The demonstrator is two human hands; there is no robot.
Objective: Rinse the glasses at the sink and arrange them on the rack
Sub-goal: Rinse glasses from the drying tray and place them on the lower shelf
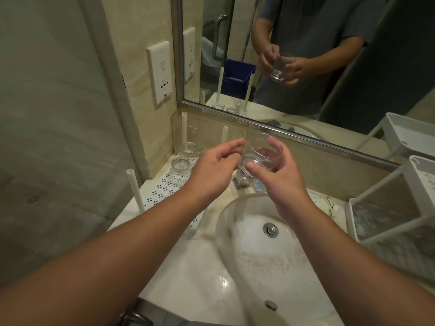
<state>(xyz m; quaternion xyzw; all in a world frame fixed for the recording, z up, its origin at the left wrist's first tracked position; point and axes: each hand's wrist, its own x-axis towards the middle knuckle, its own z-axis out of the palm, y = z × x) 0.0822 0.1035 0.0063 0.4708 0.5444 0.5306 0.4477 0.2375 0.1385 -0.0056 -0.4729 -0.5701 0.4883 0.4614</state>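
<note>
Fingers [270, 147] of the right hand [280, 182] are curled round a clear glass [260, 158], thumb pressed on its near side, and the glass is tilted, held up above the back edge of the sink [235, 234], in front of the mirror [306, 55]. Over on the other side, the left hand [211, 168] sits just beside the glass with its fingers loosely bent and holding nothing; whether a fingertip touches the glass I cannot tell. Behind and to the left, in the corner of the bench [202, 285], stands the rack [164, 189], a white perforated tray with upright white posts, and two glasses [180, 164] already stand upside down on it, side by side against the wall. One post [136, 191] rises at the near left, another [184, 128] at the back corner, right where the left forearm crosses over the tray. A small metal piece [241, 182] shows below the held glass, partly hidden by it. Down in the basin, the drain plug [271, 229] is in plain sight. To the right, a white wire shelf [381, 222] stands close to the sink's edge. On the wall left of the mirror there is a white socket plate [161, 71].
</note>
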